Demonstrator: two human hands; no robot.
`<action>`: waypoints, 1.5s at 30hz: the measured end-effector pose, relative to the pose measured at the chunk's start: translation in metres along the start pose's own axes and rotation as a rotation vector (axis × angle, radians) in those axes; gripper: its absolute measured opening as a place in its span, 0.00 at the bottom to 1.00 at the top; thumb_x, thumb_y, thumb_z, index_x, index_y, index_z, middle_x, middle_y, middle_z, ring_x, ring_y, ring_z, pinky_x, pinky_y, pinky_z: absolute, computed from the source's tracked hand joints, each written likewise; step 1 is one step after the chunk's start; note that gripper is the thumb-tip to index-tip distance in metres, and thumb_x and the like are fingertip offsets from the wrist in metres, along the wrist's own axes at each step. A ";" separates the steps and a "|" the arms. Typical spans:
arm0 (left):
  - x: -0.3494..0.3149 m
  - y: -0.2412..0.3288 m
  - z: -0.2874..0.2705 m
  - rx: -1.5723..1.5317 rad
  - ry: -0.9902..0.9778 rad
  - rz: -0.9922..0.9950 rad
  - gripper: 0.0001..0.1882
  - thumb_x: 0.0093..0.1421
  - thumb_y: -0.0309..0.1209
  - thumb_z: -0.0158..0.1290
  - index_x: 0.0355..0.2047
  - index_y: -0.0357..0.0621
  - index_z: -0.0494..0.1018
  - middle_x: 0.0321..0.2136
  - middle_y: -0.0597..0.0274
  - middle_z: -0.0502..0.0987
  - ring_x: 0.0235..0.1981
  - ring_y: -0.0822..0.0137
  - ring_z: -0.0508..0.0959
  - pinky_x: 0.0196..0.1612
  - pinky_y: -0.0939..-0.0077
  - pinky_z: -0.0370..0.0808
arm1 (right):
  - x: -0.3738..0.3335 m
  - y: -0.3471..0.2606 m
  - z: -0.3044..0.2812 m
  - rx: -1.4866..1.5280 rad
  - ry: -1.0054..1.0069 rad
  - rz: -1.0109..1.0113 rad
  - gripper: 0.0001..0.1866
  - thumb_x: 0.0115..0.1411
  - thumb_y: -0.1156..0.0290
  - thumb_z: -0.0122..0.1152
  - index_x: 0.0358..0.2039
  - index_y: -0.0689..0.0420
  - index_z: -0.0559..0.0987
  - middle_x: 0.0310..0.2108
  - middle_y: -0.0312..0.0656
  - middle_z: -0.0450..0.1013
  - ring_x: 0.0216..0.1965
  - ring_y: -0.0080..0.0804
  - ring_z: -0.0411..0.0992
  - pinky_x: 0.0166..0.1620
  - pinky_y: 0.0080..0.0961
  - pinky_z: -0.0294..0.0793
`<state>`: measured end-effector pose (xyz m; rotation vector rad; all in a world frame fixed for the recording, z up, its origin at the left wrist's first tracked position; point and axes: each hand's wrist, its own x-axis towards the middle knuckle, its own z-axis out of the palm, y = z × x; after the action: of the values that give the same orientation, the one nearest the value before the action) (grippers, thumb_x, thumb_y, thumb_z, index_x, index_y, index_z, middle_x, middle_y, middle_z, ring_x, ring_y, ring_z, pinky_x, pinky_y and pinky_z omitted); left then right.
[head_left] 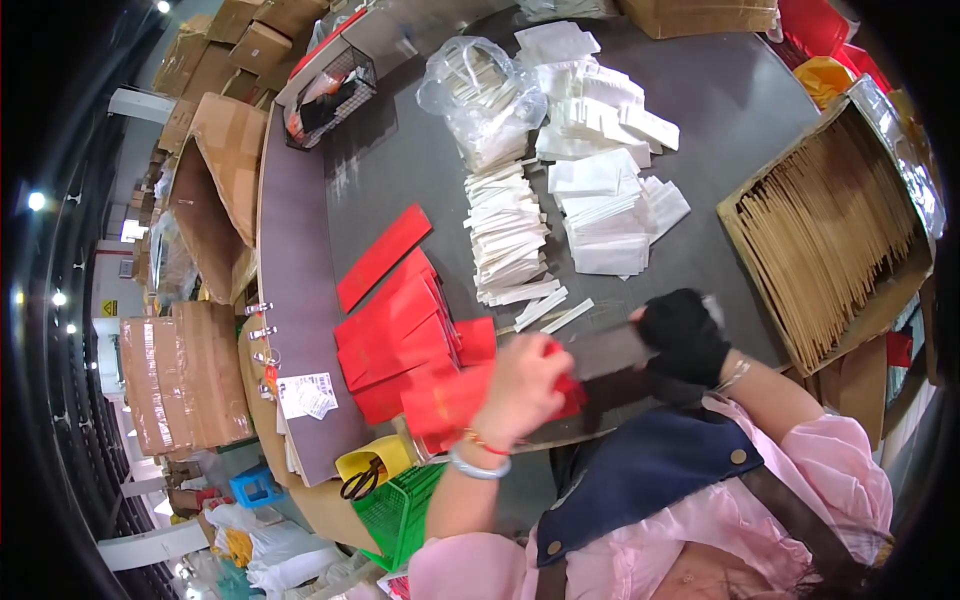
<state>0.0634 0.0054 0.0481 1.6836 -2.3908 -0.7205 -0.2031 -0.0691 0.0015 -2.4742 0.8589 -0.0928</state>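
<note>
My bare left hand (524,388), with bracelets at its wrist, is closed at the table's near edge. Red shows between its fingers and on both sides, where a red envelope (440,400) lies under it. A loose pile of red envelopes (395,345) spreads just beyond and to the left. To the right, my right hand (685,335) wears a black fingerless glove, its fingers curled in. A blurred greyish, see-through flat piece (608,352) lies between the two hands; whether the right hand grips it is hard to make out.
Stacked white paper slips (508,235) and white packets (605,215) run up the table's middle, below a clear plastic bag (480,95). A carton of brown cardboard sheets (830,230) stands right. Left are a wire basket (330,98), labels (305,396), and a yellow holder (378,460) with scissors.
</note>
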 end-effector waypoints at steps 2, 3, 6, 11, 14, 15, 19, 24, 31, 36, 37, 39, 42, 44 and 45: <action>-0.010 -0.029 -0.029 0.049 0.168 -0.009 0.16 0.36 0.25 0.62 0.28 0.43 0.73 0.43 0.50 0.71 0.46 0.47 0.69 0.48 0.57 0.70 | -0.018 0.015 -0.013 0.011 0.376 0.113 0.33 0.38 0.54 0.73 0.45 0.52 0.74 0.39 0.41 0.72 0.45 0.42 0.70 0.50 0.41 0.62; -0.014 -0.039 -0.030 0.269 0.319 -0.055 0.19 0.36 0.26 0.65 0.32 0.43 0.75 0.46 0.48 0.71 0.49 0.46 0.69 0.51 0.56 0.70 | -0.022 0.015 -0.017 0.015 0.375 0.115 0.33 0.38 0.54 0.73 0.45 0.52 0.74 0.39 0.41 0.72 0.45 0.42 0.70 0.50 0.41 0.62; -0.033 -0.025 0.025 0.133 0.569 -0.401 0.26 0.41 0.35 0.69 0.42 0.44 0.76 0.51 0.48 0.70 0.53 0.45 0.68 0.57 0.51 0.65 | -0.025 0.011 -0.026 -0.048 0.315 0.204 0.33 0.36 0.55 0.74 0.44 0.52 0.74 0.39 0.41 0.72 0.44 0.41 0.71 0.50 0.41 0.62; -0.036 0.004 0.096 -0.020 0.400 -0.697 0.48 0.43 0.56 0.67 0.59 0.40 0.64 0.60 0.48 0.62 0.64 0.45 0.55 0.65 0.37 0.45 | -0.022 -0.005 -0.018 -0.142 0.201 0.111 0.34 0.34 0.53 0.75 0.43 0.52 0.75 0.37 0.39 0.72 0.42 0.40 0.71 0.51 0.42 0.60; -0.039 -0.002 0.093 -0.167 0.481 -0.643 0.49 0.42 0.55 0.68 0.59 0.38 0.64 0.60 0.48 0.62 0.64 0.47 0.56 0.65 0.37 0.42 | -0.023 -0.005 -0.015 -0.154 0.147 0.055 0.34 0.35 0.52 0.75 0.43 0.52 0.76 0.36 0.38 0.72 0.41 0.41 0.71 0.50 0.43 0.60; -0.041 -0.003 0.094 -0.182 0.466 -0.644 0.49 0.42 0.54 0.68 0.59 0.38 0.64 0.60 0.49 0.62 0.65 0.47 0.56 0.66 0.38 0.42 | -0.022 -0.006 -0.013 -0.152 0.144 0.053 0.34 0.35 0.52 0.75 0.43 0.52 0.76 0.36 0.38 0.72 0.41 0.41 0.71 0.50 0.43 0.60; -0.043 -0.003 0.092 -0.204 0.453 -0.661 0.49 0.43 0.53 0.68 0.59 0.38 0.64 0.61 0.49 0.62 0.65 0.48 0.55 0.66 0.38 0.40 | -0.011 -0.019 -0.002 -0.079 0.020 0.013 0.31 0.41 0.51 0.70 0.44 0.53 0.76 0.39 0.40 0.72 0.43 0.40 0.71 0.52 0.43 0.60; -0.031 -0.004 0.079 -0.245 0.380 -0.604 0.44 0.44 0.50 0.68 0.58 0.42 0.66 0.60 0.50 0.63 0.64 0.49 0.58 0.65 0.39 0.44 | 0.021 -0.036 0.051 -0.027 -0.050 -0.093 0.38 0.42 0.46 0.69 0.49 0.55 0.74 0.46 0.46 0.71 0.49 0.45 0.69 0.55 0.48 0.59; 0.036 -0.037 0.077 0.067 0.442 -0.332 0.09 0.51 0.32 0.61 0.32 0.47 0.77 0.31 0.61 0.74 0.37 0.54 0.73 0.39 0.58 0.68 | -0.049 0.057 -0.024 0.063 0.582 0.249 0.26 0.43 0.69 0.73 0.46 0.56 0.77 0.46 0.46 0.73 0.48 0.45 0.70 0.53 0.38 0.68; 0.066 -0.046 0.076 -0.078 0.372 -0.185 0.06 0.50 0.29 0.61 0.25 0.45 0.74 0.25 0.60 0.74 0.31 0.53 0.74 0.35 0.55 0.68 | -0.194 0.201 -0.049 -0.235 0.974 0.788 0.16 0.55 0.71 0.62 0.44 0.62 0.76 0.43 0.48 0.74 0.45 0.46 0.72 0.49 0.34 0.71; 0.077 -0.039 0.069 -0.087 0.373 -0.132 0.06 0.51 0.26 0.60 0.26 0.42 0.73 0.30 0.56 0.74 0.36 0.51 0.74 0.39 0.57 0.70 | -0.219 0.216 -0.050 -0.287 0.836 0.822 0.16 0.55 0.72 0.60 0.44 0.62 0.75 0.42 0.48 0.74 0.45 0.47 0.72 0.49 0.35 0.71; 0.110 -0.028 0.062 -0.085 0.497 -0.013 0.05 0.51 0.25 0.60 0.26 0.41 0.73 0.34 0.54 0.74 0.39 0.50 0.73 0.42 0.58 0.70 | -0.232 0.226 -0.050 -0.329 0.697 0.851 0.15 0.56 0.72 0.58 0.44 0.62 0.75 0.42 0.48 0.74 0.45 0.48 0.72 0.49 0.35 0.71; 0.125 -0.036 0.065 -0.039 0.567 0.110 0.06 0.50 0.22 0.59 0.28 0.38 0.73 0.43 0.49 0.72 0.45 0.47 0.71 0.50 0.60 0.70 | -0.214 0.219 -0.045 -0.296 0.604 0.875 0.15 0.56 0.73 0.55 0.44 0.62 0.75 0.41 0.49 0.73 0.46 0.48 0.71 0.49 0.36 0.71; 0.117 -0.043 0.081 -0.040 0.411 0.025 0.07 0.49 0.21 0.59 0.28 0.37 0.73 0.42 0.49 0.73 0.46 0.48 0.71 0.49 0.60 0.70 | -0.200 0.210 -0.044 -0.290 0.569 0.970 0.14 0.57 0.73 0.55 0.44 0.63 0.75 0.42 0.49 0.73 0.48 0.47 0.72 0.51 0.35 0.70; 0.111 -0.036 0.085 -0.044 0.411 0.032 0.06 0.49 0.20 0.59 0.28 0.36 0.73 0.44 0.49 0.72 0.43 0.50 0.73 0.47 0.62 0.72 | -0.206 0.210 -0.042 -0.289 0.565 0.984 0.14 0.57 0.73 0.55 0.44 0.63 0.75 0.42 0.49 0.73 0.48 0.47 0.72 0.51 0.35 0.70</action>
<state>0.0221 -0.0794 -0.0607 1.5877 -2.0937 -0.3720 -0.4945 -0.1052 -0.0446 -1.9811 2.3580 -0.3380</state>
